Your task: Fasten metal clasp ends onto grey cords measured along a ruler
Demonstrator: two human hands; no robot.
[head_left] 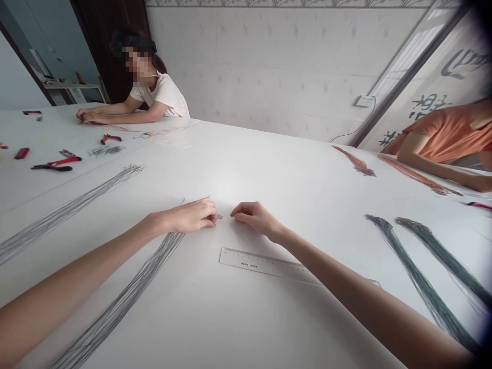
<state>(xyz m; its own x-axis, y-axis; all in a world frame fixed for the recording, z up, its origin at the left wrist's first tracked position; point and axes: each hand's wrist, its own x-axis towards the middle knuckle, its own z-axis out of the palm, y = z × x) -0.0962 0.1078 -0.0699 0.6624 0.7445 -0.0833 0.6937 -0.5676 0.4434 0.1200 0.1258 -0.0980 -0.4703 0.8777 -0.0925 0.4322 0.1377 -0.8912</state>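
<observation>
My left hand (pixel 194 215) is closed, thumb and fingers pinched together. A small brownish, coiled-looking bit (pixel 219 217) shows at its fingertips, too small to name. Beneath that hand runs a bundle of thin grey wires (pixel 130 292), stretching toward the near left; a couple of hooked tips poke out behind the knuckles. Just to the right, my right hand (pixel 253 218) is also closed in a pinch, a short gap away from the left fingertips. Whatever its fingers hold, if anything, cannot be made out. A clear ruler (pixel 261 262) lies below it, partly covered by my right forearm.
Another grey wire bundle (pixel 84 197) lies at left, near red-handled pliers (pixel 61 163). Two dark green bundles (pixel 411 266) lie at right, with orange-brown bundles (pixel 357 163) behind. One person (pixel 165 97) leans on the white table at far left; another's orange sleeve (pixel 442 125) is at right.
</observation>
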